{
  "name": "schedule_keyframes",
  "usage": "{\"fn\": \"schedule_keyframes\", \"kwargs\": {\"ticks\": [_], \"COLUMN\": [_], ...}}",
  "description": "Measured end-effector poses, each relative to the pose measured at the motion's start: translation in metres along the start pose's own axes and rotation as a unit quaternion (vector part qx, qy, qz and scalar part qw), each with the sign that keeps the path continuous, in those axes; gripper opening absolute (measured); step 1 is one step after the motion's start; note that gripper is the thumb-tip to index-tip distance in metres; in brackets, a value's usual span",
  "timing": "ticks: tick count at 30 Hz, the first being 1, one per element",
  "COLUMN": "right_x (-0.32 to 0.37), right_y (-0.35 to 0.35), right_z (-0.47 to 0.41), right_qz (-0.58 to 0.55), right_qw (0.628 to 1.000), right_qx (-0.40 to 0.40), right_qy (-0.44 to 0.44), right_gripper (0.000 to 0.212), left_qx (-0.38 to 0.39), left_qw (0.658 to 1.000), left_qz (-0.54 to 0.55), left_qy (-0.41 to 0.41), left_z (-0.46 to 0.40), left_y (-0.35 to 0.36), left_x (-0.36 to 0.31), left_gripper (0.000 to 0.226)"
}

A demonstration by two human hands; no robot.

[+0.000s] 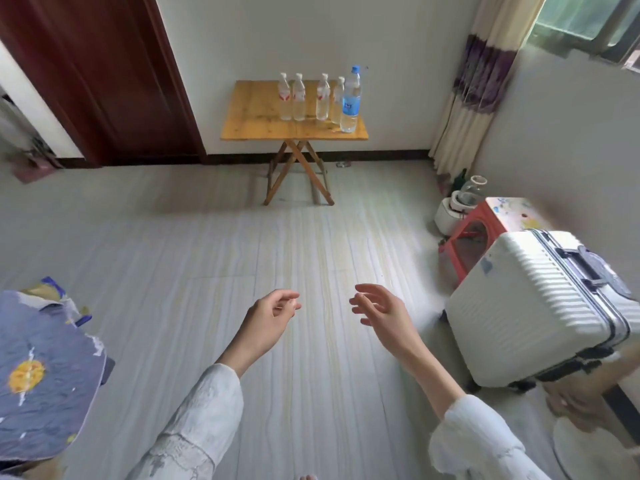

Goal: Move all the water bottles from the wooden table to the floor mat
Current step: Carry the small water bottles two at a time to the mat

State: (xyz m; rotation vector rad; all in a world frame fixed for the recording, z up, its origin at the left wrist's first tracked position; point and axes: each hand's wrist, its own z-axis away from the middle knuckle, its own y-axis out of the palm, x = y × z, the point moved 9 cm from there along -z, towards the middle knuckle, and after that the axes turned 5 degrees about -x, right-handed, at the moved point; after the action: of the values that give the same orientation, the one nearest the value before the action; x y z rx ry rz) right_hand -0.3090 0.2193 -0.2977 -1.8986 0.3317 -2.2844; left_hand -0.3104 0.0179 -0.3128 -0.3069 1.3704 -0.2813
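Pale striped floor (242, 237) fills most of the room. At 12 o'clock, against the white wall, stands a small wooden desk (256, 116) with crossed legs. Five bottles stand upright on it in a row. Four are small with white caps: the first (284, 98), the second (298, 98), the third (322, 98) and the fourth (338, 102). The big bottle (350, 102) with a blue cap and blue label stands at the right end, just beside the fourth. A dark red door (104, 74) is at 10 o'clock. A curtain (474, 91) hangs at 1 o'clock. A white suitcase (533, 306) lies at 3 o'clock, with a red stool (485, 230) behind it. A blue mat (45, 375) with a yellow spot is at 8 o'clock.

Both hands are low, well apart from the bottles. The left hand (266, 320) is loose and holds nothing. The right hand (384, 313) is loose too, fingers spread, holding nothing.
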Motion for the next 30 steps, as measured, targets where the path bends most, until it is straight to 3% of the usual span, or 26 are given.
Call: {"fn": "schedule_keyframes", "kwargs": {"ticks": [6,30], "right_x": [0.030,0.128], "right_y": [0.016,0.075], "right_z": [-0.106,-0.584], "right_qz": [0.004,0.010], "right_qw": [1.000,0.998], "right_qx": [-0.008,0.053], "right_qy": [-0.002,-0.020], "right_gripper": [0.018,0.023], "left_qx": [0.021,-0.027], "left_qw": [1.000,0.999], "left_qz": [0.002,0.011], "left_qy": [-0.002,-0.031], "left_z": [-0.105,-0.564], "left_y": [-0.013,-0.069], "left_x": [-0.010,-0.067], "left_gripper": [0.014,0.015]}}
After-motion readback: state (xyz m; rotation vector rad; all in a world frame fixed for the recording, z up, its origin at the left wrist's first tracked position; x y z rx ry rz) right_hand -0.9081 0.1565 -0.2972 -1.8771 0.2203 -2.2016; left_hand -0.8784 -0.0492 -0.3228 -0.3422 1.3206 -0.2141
